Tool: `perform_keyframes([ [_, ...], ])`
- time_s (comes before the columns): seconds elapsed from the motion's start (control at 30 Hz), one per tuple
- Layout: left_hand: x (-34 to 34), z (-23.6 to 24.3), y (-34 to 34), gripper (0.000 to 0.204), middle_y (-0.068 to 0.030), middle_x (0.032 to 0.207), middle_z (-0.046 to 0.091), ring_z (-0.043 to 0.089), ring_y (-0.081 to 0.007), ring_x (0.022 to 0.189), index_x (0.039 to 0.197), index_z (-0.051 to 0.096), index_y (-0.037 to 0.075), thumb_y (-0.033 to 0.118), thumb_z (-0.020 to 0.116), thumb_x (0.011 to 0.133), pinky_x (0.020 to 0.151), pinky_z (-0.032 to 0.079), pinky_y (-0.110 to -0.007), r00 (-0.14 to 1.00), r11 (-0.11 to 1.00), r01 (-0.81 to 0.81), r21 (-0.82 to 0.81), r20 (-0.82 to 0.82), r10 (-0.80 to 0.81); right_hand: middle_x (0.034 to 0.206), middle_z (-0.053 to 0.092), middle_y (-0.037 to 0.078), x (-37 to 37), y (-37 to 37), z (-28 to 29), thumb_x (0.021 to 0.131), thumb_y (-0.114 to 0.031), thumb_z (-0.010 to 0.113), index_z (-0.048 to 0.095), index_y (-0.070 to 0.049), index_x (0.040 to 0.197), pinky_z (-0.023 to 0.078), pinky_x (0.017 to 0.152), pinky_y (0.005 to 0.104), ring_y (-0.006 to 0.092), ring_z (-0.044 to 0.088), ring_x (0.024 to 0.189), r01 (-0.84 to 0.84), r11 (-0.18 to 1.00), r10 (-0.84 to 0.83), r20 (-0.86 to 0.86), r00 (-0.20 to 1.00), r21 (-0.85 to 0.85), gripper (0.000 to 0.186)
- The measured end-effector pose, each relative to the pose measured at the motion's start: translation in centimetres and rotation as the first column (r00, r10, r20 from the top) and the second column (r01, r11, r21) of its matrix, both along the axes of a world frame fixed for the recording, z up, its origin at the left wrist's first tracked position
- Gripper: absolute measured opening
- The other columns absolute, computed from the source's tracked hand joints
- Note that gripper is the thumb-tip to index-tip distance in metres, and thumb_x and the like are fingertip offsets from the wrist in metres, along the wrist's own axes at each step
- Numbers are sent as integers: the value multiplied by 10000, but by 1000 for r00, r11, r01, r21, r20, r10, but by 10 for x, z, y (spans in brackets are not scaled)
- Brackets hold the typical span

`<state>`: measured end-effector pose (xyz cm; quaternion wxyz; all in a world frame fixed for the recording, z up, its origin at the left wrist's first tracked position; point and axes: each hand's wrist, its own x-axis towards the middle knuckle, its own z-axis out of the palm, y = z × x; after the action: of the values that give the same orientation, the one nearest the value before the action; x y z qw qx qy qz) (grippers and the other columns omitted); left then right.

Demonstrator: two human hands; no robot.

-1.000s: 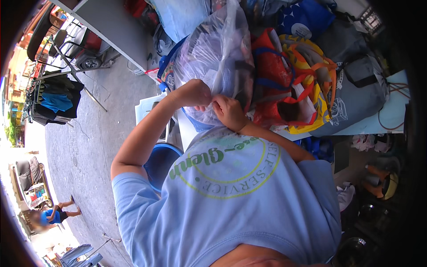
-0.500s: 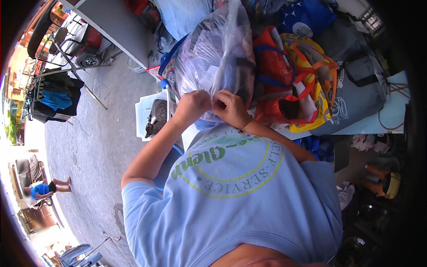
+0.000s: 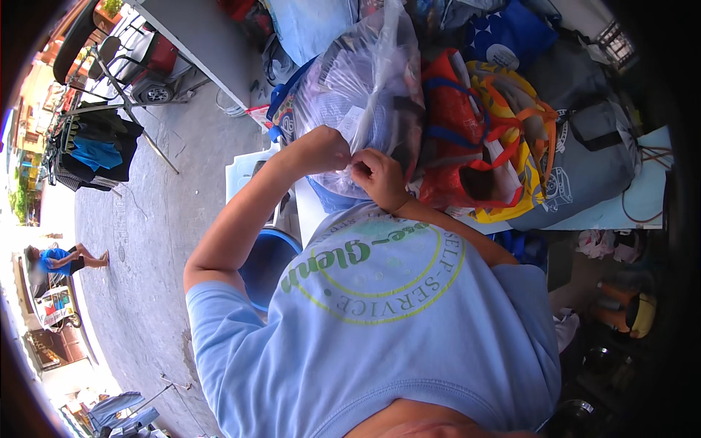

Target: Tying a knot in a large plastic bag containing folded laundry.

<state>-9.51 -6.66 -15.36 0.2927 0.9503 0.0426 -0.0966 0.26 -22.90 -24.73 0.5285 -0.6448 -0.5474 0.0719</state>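
The step in hand appears to be close fingerwork on the near side of the clear plastic bag [image 3: 343, 80], which fills the upper middle of the frame and bulges with pale cloth and one white slip seen through the film. The left hand [image 3: 326, 152] and the right hand [image 3: 380, 177] meet at its lower edge, nearly touching. The left fingers curl under with their tips hidden; the right thumb and forefinger stand narrow, drawn together. Whether either pinches the film, I cannot tell. A next move there would, I judge, call for a firm fingertip grip from both hands, without tearing the thin plastic. Counting: one clear bag; just right of it, one red bag [image 3: 442, 186] with blue straps; one yellow bag [image 3: 527, 157] with orange handles; one large grey bag [image 3: 595, 171] at right, the dark bulk above it too merged to count; one dark blue bag [image 3: 504, 33] at upper right; and one pale blue bag [image 3: 310, 33] at top centre. One blue tub [image 3: 263, 274] stands left of centre, one clothes rack [image 3: 137, 131] at upper left, and one bystander [image 3: 57, 260] in blue at far left.
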Motion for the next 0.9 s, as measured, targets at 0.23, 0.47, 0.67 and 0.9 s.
perform_keyframes([
  [0.23,10,-16,1,170,-150,699,642,639,-323,693,739,654,5,166,617,779,662,507,-394,979,943,162,289,71,-190,829,640,136,-3,1,3,805,-64,666,624,-43,894,501,632,413,352,641,722,30,997,-28,-35,999,67,101],
  [0.47,-9,-43,-7,93,-136,765,624,636,-333,738,758,626,39,130,633,775,684,512,-403,948,968,-13,251,310,-68,872,633,147,7,3,-6,797,-82,683,628,-38,893,501,643,406,356,639,751,-36,997,42,-85,996,69,119],
  [0.67,-29,-50,-24,52,-117,755,625,645,-307,723,813,601,21,51,641,797,663,514,-360,839,978,-200,-61,505,203,864,622,150,4,0,3,790,-89,690,621,-42,893,497,647,411,358,635,756,-42,995,56,-157,986,92,133],
  [0.9,-28,-37,-18,193,-112,788,689,677,-161,650,940,663,-71,114,609,935,599,573,-270,838,576,-419,-702,-56,542,839,640,148,1,-1,3,816,-66,658,620,-49,928,503,630,415,355,640,731,12,998,-10,-33,999,55,119],
])
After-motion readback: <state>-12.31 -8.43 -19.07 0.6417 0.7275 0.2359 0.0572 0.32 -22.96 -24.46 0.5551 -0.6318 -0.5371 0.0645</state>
